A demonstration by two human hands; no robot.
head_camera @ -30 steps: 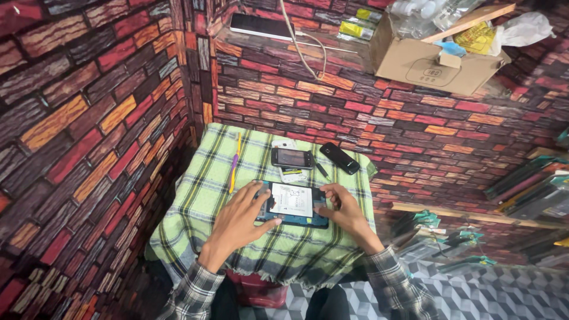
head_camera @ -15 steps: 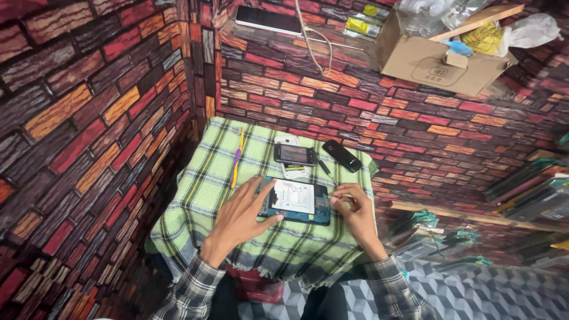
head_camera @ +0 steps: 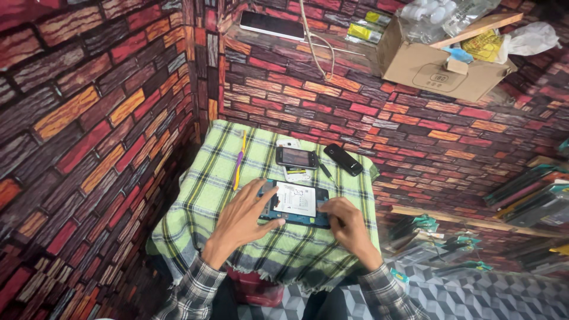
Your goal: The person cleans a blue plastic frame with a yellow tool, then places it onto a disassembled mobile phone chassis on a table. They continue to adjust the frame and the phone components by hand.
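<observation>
Cardboard box [head_camera: 438, 62] of bags, above opened phone [head_camera: 296, 203].

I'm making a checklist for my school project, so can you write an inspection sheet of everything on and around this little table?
Surface: small table under a green plaid cloth, fringe hanging at the front.
Job's things: opened phone lying flat, white battery showing inside.
Clutter: dark phone resting on a white one, black phone, yellow and purple tool.
Grippers: left hand spread on the opened phone's left end; right hand at its right end, anything pinched is hidden.
Cables: pale cord hanging over the wall ledge.
Surroundings: brick-pattern walls, cardboard box with bags, flat dark device on the ledge.
</observation>
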